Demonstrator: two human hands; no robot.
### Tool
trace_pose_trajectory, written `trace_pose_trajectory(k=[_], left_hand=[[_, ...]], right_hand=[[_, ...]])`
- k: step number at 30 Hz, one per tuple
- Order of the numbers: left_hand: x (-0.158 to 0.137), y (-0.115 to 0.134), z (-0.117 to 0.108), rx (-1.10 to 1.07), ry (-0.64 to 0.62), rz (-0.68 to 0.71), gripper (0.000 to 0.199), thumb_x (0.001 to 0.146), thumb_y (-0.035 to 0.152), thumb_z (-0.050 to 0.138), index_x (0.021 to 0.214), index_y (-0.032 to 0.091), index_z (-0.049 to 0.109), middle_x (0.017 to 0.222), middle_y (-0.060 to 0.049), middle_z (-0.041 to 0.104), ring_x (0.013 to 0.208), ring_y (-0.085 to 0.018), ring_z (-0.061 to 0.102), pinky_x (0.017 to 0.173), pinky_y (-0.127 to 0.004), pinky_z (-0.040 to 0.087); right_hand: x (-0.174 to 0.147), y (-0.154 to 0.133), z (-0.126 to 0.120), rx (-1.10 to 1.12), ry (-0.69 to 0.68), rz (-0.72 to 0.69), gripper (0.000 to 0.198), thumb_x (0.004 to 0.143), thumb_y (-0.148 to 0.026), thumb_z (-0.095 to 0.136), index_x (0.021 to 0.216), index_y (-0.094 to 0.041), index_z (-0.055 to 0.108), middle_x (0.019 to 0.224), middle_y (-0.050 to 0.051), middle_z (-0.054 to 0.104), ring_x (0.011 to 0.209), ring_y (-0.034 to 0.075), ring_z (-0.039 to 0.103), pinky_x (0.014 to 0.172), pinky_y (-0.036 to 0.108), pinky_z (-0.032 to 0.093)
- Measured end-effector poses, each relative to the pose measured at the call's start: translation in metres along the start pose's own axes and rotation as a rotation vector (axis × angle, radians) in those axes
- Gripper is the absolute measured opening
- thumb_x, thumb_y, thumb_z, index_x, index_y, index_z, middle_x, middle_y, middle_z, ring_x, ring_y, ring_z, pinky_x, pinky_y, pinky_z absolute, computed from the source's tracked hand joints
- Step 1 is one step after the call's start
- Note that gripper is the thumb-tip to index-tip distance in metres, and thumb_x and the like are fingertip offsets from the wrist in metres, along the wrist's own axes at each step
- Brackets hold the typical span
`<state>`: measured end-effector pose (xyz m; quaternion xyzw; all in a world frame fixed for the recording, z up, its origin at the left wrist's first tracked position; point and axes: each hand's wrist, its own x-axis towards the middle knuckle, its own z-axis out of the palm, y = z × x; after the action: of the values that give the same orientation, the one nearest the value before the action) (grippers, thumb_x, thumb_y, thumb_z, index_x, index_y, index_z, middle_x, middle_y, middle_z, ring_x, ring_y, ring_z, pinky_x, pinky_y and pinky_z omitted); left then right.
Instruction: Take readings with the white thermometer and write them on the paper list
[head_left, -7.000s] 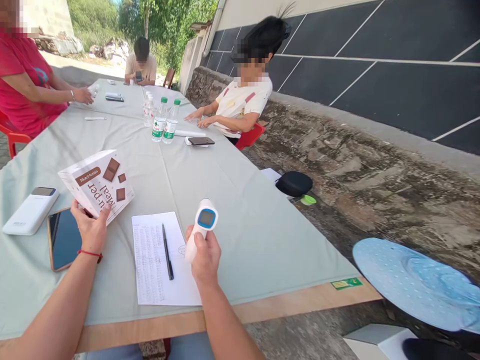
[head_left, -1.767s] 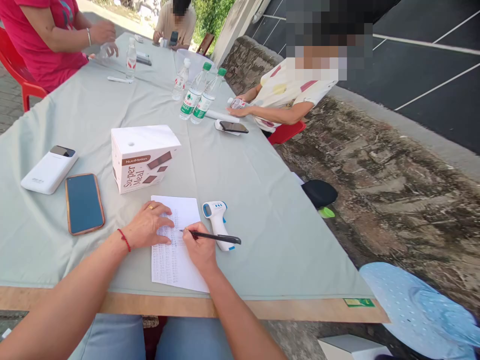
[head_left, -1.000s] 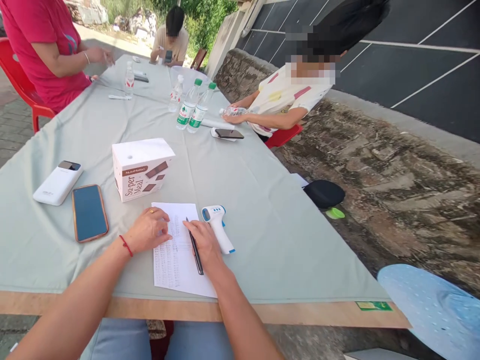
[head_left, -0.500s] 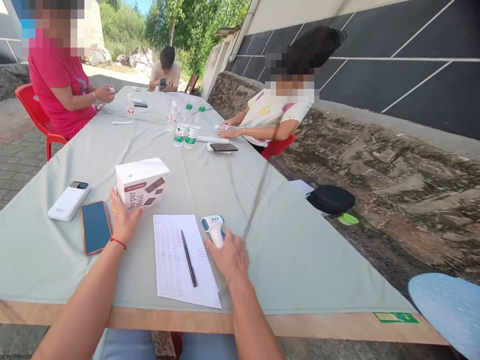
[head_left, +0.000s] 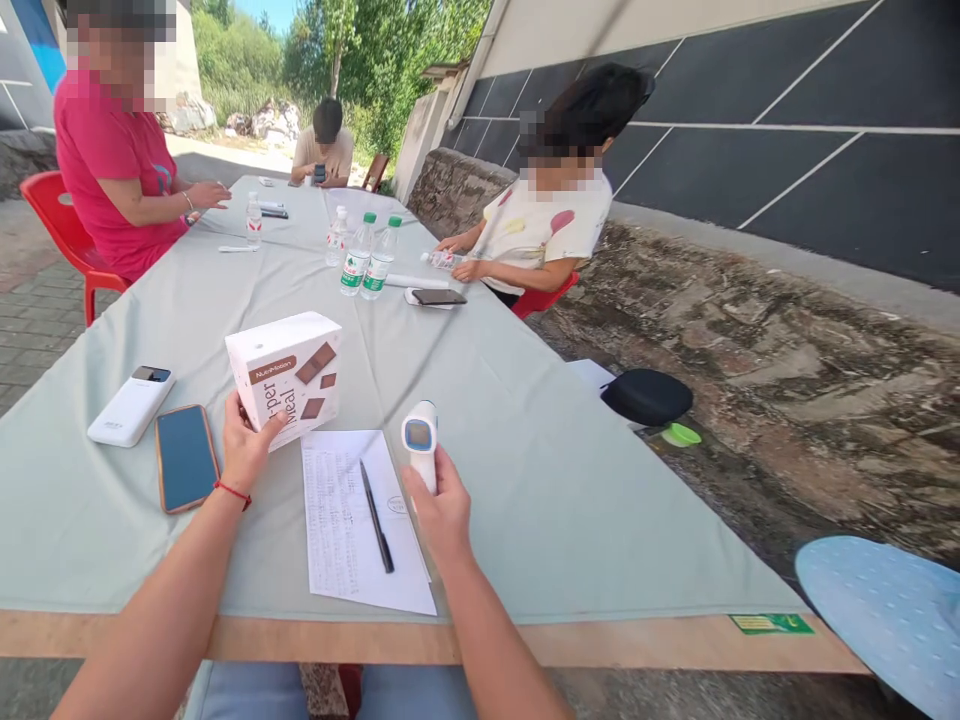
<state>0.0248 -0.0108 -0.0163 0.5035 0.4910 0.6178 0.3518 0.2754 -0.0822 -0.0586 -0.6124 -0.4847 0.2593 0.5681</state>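
Note:
A white cardboard box [head_left: 289, 375] with brown print is gripped at its lower left corner by my left hand [head_left: 251, 437], thumb on the printed face. The box is tilted, its near face turned toward me. In my right hand [head_left: 444, 500] is a white and blue infrared thermometer [head_left: 420, 440], held upright by the handle with its small screen facing me. Printed sheets of paper [head_left: 337, 530] lie between my forearms, a black pen [head_left: 377, 520] on top of them. To the left of my left hand lies a phone [head_left: 186, 460] in an orange-brown case.
A white power bank [head_left: 133, 408] lies left of the phone. Several plastic bottles [head_left: 379, 262] and a dark phone [head_left: 439, 297] stand or lie farther up the cloth-covered table [head_left: 562, 520]. Three people sit around it. A light blue hat-like object [head_left: 885, 600] is at the right corner.
My right hand has raised the thermometer from lying on the table and turned its screen toward me. My left hand has tightened around the box and tipped it.

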Motion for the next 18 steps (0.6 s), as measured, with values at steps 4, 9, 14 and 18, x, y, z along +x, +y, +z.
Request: trace_pose_trajectory(k=[4, 9, 14, 18], left_hand=[[-0.007, 0.003, 0.009, -0.222, -0.042, -0.138, 0.068, 0.070, 0.056, 0.074, 0.118, 0.013, 0.053, 0.122, -0.014, 0.059, 0.111, -0.027, 0.059, 0.092, -0.038, 0.050], [-0.012, -0.003, 0.013, -0.163, -0.042, -0.246, 0.068, 0.068, 0.062, 0.072, 0.110, 0.010, 0.059, 0.115, -0.014, 0.063, 0.105, -0.027, 0.061, 0.088, -0.036, 0.050], [-0.017, 0.000, 0.016, -0.057, -0.092, -0.245, 0.070, 0.068, 0.061, 0.072, 0.114, 0.011, 0.058, 0.112, -0.013, 0.065, 0.103, -0.026, 0.061, 0.087, -0.036, 0.049], [-0.019, 0.002, 0.019, 0.006, -0.144, -0.243, 0.069, 0.068, 0.061, 0.073, 0.114, 0.012, 0.057, 0.112, -0.012, 0.065, 0.100, -0.026, 0.062, 0.084, -0.035, 0.050]], right_hand=[[-0.012, -0.030, 0.010, 0.338, -0.281, 0.020, 0.035, 0.081, -0.049, 0.059, 0.094, -0.017, 0.056, 0.075, 0.003, 0.054, 0.066, 0.018, 0.051, 0.061, 0.030, 0.043], [-0.025, -0.041, 0.025, 0.551, -0.592, 0.076, 0.038, 0.084, -0.056, 0.054, 0.090, -0.018, 0.054, 0.069, 0.001, 0.045, 0.058, 0.015, 0.043, 0.055, 0.029, 0.036], [-0.028, -0.041, 0.032, 0.521, -0.625, 0.108, 0.043, 0.087, -0.062, 0.050, 0.089, -0.020, 0.052, 0.070, 0.000, 0.043, 0.058, 0.015, 0.041, 0.055, 0.029, 0.035], [-0.032, -0.039, 0.035, 0.481, -0.628, 0.118, 0.043, 0.087, -0.062, 0.051, 0.085, -0.020, 0.050, 0.067, 0.000, 0.044, 0.057, 0.015, 0.041, 0.052, 0.027, 0.035]])
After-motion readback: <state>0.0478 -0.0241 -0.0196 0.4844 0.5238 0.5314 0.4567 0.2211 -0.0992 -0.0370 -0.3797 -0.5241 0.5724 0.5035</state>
